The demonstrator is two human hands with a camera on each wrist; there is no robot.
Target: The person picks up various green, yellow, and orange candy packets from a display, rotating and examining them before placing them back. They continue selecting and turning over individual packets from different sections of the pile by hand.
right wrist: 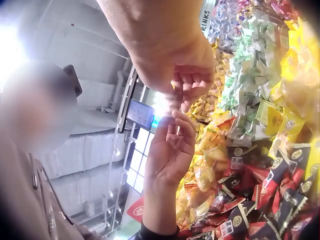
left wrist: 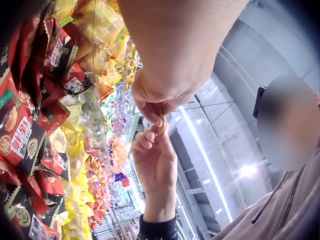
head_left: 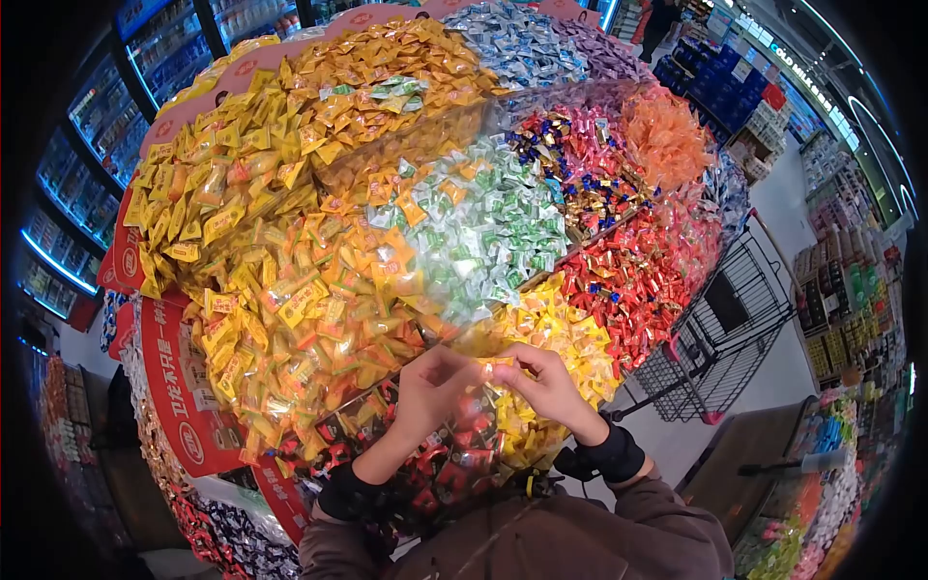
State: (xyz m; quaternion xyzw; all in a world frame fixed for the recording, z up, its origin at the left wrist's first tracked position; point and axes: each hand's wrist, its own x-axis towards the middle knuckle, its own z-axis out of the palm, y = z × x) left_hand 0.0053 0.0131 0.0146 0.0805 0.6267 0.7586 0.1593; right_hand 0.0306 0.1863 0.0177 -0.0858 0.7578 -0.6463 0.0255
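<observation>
A small orange-and-white wrapped candy (head_left: 497, 363) is held up between two hands, above the front bins. My left hand (head_left: 433, 385) pinches it from one side with fingertips and thumb. From the other side my right hand (head_left: 543, 379) pinches it, the fingertips of both hands close together. In the left wrist view the candy (left wrist: 162, 125) shows as a thin yellowish sliver between the fingertips. Below the hands lie yellow-wrapped candies (head_left: 570, 333) and black-and-red packets (head_left: 459, 449).
Around the hands spreads a large display of wrapped candy, with green-and-white pieces (head_left: 493, 217), orange-yellow packets (head_left: 309, 309) and red pieces (head_left: 628, 290). Clear plastic dividers separate the bins. At the right stands a black wire shopping cart (head_left: 725, 329). A red sign board (head_left: 184, 387) edges the left side.
</observation>
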